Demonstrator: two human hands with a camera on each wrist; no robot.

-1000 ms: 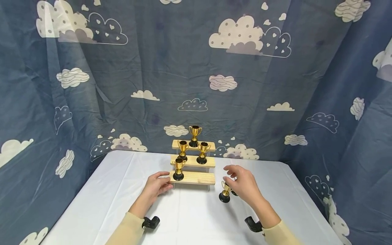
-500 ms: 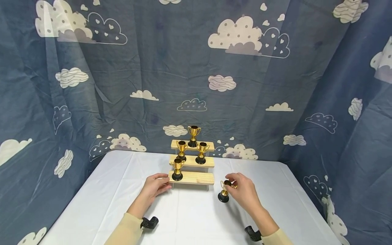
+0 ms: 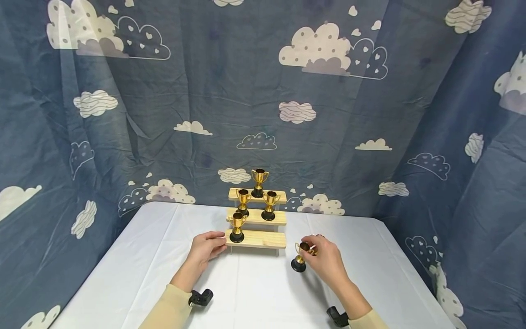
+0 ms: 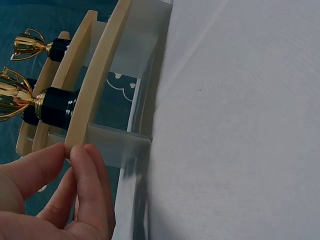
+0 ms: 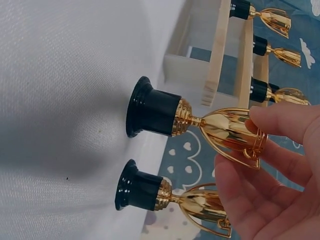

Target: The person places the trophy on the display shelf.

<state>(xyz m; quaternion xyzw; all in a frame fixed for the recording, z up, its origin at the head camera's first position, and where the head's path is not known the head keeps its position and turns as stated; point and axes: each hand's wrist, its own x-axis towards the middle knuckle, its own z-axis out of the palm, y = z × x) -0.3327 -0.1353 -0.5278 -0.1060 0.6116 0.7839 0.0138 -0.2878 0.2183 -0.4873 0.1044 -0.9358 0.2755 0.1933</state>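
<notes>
A three-tier wooden display stand [image 3: 265,239] stands on the table. My left hand [image 3: 203,251] pinches the left end of its lowest board [image 4: 97,75] between thumb and fingers. Right of the stand, my right hand [image 3: 326,260] holds a small gold trophy cup [image 5: 155,111] by its upper part, thumb on the near side. That cup is upright; whether its black base touches the cloth I cannot tell. A second trophy cup [image 5: 142,187] stands beside it, hidden behind the hand in the head view. One trophy [image 3: 237,228] sits at the left of the lowest board.
Two trophies stand on the middle board [image 3: 255,216], and another trophy [image 3: 259,183] is on the top board. White cloth covers the table [image 3: 164,242]. A dark blue curtain [image 3: 205,91] with cloud prints hangs behind and at both sides.
My right hand has come down onto the nearer trophy cup on the right and closed its fingers on it. My left hand has stayed at the board's end.
</notes>
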